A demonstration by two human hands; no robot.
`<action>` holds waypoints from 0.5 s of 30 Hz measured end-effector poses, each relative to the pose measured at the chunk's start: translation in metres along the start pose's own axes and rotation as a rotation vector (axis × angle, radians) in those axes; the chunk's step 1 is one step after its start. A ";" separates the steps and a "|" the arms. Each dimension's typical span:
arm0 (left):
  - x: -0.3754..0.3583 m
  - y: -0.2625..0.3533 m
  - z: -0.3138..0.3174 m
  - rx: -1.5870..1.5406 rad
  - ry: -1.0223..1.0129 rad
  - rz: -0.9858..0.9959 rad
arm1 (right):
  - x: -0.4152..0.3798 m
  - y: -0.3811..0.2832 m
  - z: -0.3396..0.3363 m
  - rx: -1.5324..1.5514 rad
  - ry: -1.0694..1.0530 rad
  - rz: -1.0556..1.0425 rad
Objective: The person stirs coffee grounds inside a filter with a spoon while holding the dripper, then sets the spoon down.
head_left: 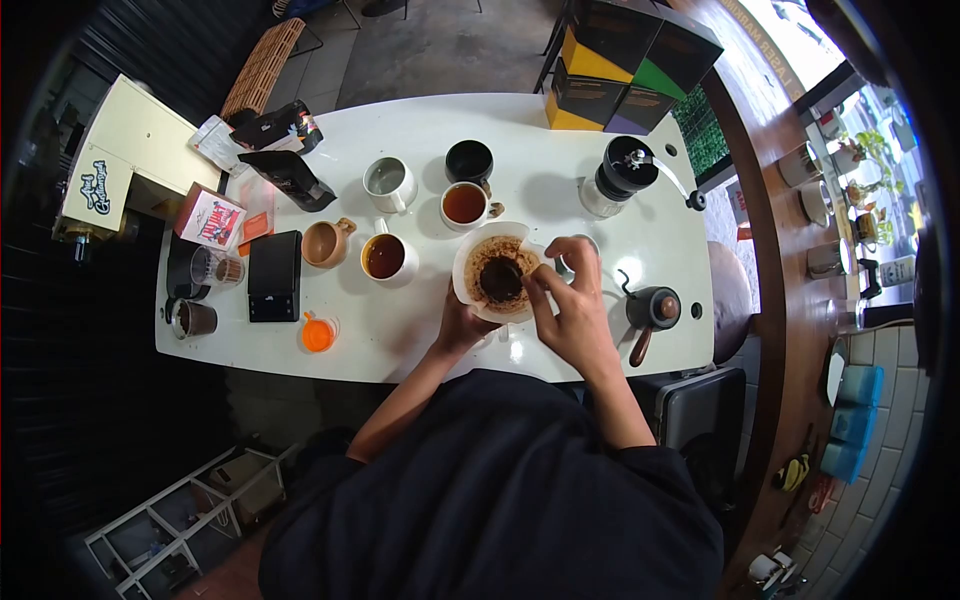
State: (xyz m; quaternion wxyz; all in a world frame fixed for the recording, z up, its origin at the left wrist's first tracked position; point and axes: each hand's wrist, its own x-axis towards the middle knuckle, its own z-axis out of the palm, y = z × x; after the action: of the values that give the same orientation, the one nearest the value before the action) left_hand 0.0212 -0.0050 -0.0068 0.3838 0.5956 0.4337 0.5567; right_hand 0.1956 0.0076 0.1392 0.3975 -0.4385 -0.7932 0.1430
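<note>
A white coffee dripper (463, 283) lined with a paper filter is in front of my body, with wet dark coffee grounds (502, 279) at its bottom and brown residue up the paper. My left hand (463, 322) is wrapped round its lower left side. At the right rim, my right hand (572, 305) pinches the edge of the paper filter (541, 262) between thumb and fingers. Just beyond stand a white cup of brown liquid (463, 204) and, to the left, another white mug of brown liquid (386, 257). What supports the dripper underneath is hidden.
On the white table (540, 135) are a brown cup (322, 245), a glass server (390, 182), a black cup (469, 160), a black scale (274, 275) and an orange scoop (317, 334). A hand grinder (627, 170) and gooseneck kettle (654, 309) stand right; boxes (600, 90) sit behind.
</note>
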 end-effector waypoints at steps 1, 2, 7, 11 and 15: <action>0.002 0.003 0.000 -0.031 -0.007 -0.027 | -0.001 -0.004 0.001 0.026 -0.032 0.013; 0.001 0.004 -0.001 -0.062 -0.014 -0.058 | -0.003 -0.007 0.001 0.053 -0.067 0.028; 0.000 -0.003 -0.002 -0.005 -0.033 -0.037 | -0.006 -0.012 -0.005 0.022 0.004 -0.006; -0.003 -0.012 -0.005 0.108 -0.030 0.024 | -0.003 -0.018 -0.017 -0.036 0.069 -0.040; 0.000 0.004 -0.001 -0.050 -0.031 -0.039 | -0.003 -0.010 -0.008 0.002 -0.016 -0.062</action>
State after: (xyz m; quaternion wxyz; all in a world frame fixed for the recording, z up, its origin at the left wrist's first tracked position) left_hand 0.0209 -0.0061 -0.0033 0.4158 0.5860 0.4251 0.5504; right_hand 0.1968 -0.0009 0.1484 0.3961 -0.4122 -0.8093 0.1350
